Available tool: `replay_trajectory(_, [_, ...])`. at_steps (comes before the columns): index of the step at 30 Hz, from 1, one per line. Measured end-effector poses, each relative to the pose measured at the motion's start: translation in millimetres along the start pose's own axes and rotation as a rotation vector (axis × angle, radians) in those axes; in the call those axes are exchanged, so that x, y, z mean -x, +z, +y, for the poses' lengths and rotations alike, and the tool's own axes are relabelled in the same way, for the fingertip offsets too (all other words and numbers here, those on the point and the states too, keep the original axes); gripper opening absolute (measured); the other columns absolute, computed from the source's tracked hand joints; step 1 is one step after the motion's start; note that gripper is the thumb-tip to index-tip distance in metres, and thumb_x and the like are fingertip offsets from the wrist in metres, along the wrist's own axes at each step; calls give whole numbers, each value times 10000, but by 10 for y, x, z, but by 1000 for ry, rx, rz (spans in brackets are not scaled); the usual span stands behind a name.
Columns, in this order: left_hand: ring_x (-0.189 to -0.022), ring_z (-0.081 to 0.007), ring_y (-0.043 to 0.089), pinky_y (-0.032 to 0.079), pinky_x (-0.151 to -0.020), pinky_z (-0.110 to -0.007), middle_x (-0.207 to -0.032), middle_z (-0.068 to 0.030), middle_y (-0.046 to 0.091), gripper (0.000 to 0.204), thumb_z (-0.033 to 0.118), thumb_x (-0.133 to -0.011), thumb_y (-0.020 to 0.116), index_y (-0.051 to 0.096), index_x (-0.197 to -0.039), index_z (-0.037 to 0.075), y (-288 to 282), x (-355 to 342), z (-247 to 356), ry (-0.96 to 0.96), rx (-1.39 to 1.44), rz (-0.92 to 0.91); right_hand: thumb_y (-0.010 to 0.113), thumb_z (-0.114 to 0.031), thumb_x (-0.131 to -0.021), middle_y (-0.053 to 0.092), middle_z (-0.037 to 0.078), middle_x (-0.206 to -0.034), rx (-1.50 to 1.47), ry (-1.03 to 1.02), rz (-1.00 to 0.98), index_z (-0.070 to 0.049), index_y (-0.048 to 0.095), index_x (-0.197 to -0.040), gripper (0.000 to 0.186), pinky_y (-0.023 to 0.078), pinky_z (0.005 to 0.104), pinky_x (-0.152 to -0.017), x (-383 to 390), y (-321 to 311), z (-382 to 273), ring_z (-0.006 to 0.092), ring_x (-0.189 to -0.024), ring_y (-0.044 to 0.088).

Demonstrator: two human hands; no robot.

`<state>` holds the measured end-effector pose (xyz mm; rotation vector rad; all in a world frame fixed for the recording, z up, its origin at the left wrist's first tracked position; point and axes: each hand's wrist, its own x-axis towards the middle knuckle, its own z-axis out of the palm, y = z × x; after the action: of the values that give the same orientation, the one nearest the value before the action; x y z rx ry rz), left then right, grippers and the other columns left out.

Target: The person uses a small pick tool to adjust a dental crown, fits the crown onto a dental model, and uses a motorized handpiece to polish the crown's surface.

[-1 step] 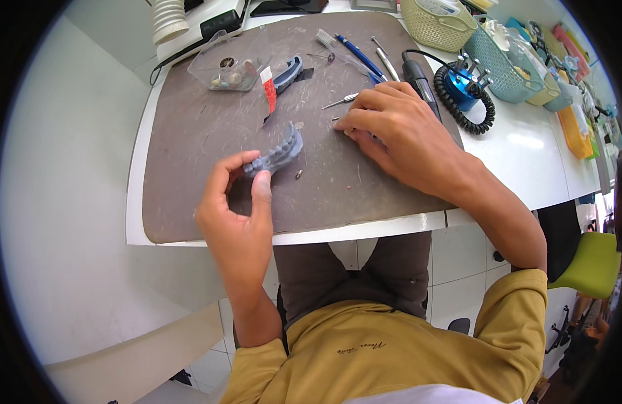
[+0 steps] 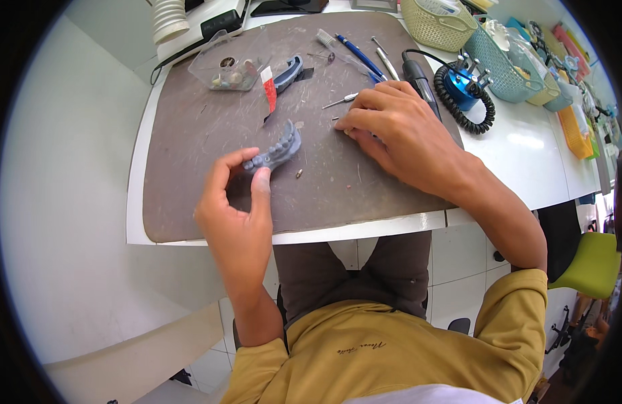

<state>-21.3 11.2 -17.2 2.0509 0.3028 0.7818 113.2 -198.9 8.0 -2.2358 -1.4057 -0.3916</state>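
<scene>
A blue-grey dental model, with a row of teeth along its upper side, is pinched at its near left end between the thumb and fingers of my left hand. Close to it on the mat lies a small metal piece. My right hand rests at the right of the mat with its fingers curled and the fingertips together. Whatever they pinch is too small and hidden to name. By those fingertips lies a tiny metal pin, and a thin pointed tool partly shows behind the hand.
Farther back on the brown mat are a clear plastic box, a second blue-grey model, a red-and-white strip, a toothbrush and a blue pen. A handpiece, blue bur stand and baskets stand right.
The dental model has tilted slightly in my left hand, and its row of teeth shows more clearly. My right hand has stayed in place.
</scene>
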Motion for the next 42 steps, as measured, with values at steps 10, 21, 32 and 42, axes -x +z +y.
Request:
replay_trajectory(10, [-724, -189, 613, 511, -705, -300, -879, -73, 664, 142, -11, -879, 730, 737, -1018, 19, 209, 138, 147, 300, -290, 35, 693, -82, -932, 738, 85, -963, -452, 161, 96, -31, 763, -1062, 156, 554, 328, -761, -25, -46, 3, 210, -881, 705])
replay_trajectory(21, [-795, -136, 639, 527, -731, -282, -945, -70, 675, 90, -32, -930, 683, 677, -1017, -12, 224, 142, 287, 138, -84, -136, 688, -155, -1002, 754, 55, -1024, -1212, 477, -146, -9, 725, -1182, 235, 566, 266, -804, -22, -196, -30, 107, -952, 711])
replay_trajectory(32, [-859, -151, 715, 589, -794, -278, -947, -97, 712, 85, 13, -966, 704, 643, -1022, -8, 392, 83, 345, -83, 692, -104, 720, -133, -979, 738, 49, -1013, -1150, 412, -81, -5, 744, -1122, 194, 551, 242, -766, -3, -290, -139, 87, -929, 691])
replay_trajectory(42, [-833, -158, 729, 604, -784, -275, -923, -107, 718, 86, 10, -966, 703, 637, -1016, -14, 396, 119, 318, -70, 702, -110, 735, -70, -924, 774, 71, -947, -1007, 265, 29, -29, 767, -1068, 153, 575, 279, -785, 24, -162, -200, 118, -868, 720])
